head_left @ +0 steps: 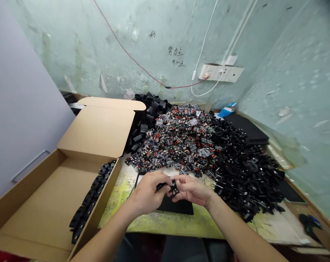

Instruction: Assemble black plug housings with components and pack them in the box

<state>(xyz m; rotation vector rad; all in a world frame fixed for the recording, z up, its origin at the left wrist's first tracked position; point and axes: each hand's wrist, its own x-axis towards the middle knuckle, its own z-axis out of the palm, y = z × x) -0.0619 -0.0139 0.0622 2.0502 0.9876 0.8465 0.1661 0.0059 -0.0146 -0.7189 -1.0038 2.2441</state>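
Black plastic part [160, 186] sits pinched in the left hand's [149, 192] grip. The right hand [191, 190] pinches a small circuit board [175, 187] close by, above the black pad [181, 207]. Pushing crookedly could bend the board's tiny bits.

Two hands [151, 193] [191, 190], one cardboard box [51, 196], one red cord [132, 58], three heaps [150, 111] [183, 140] [248, 171] (pieces too many to count)

open box floor [52, 196], heaped parts [183, 138] behind
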